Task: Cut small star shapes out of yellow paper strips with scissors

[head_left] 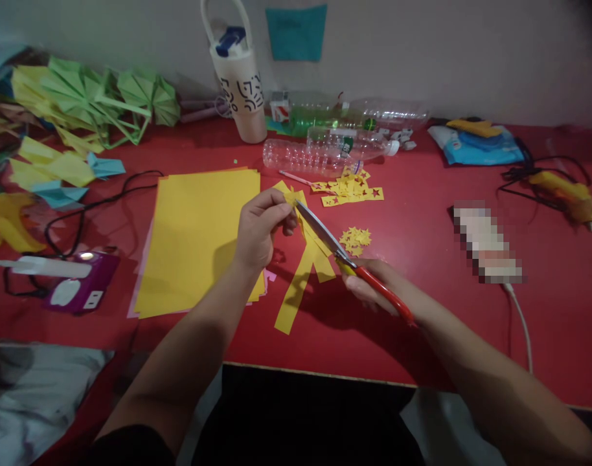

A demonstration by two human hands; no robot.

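Fingers (pixel 279 211) of the left hand (pixel 254 233) pinch a small piece of yellow paper (pixel 292 195), thumb against forefinger, above a red table (pixel 412 226). The piece sits at the fingertips, right by the tip of the scissors (pixel 325 233), whose long axis slants from the red handle at lower right up and leftward to meet it. The left hand is the nearer to the paper; the right hand (pixel 384 273), curled around the handle, stands off by the length of the blades. Whether the blades touch the paper cannot be told. Beneath them, yellow strips (pixel 296 298) fan toward the table's near edge. A pile of small yellow stars (pixel 355 239) lies just to the right of the blades, and a stack of yellow sheets (pixel 193 239) beside the left hand. Farther back are strips with star-shaped holes (pixel 347 191), clear plastic bottles (pixel 296 155) and, near the wall (pixel 398 58), a white tumbler (pixel 240 97).
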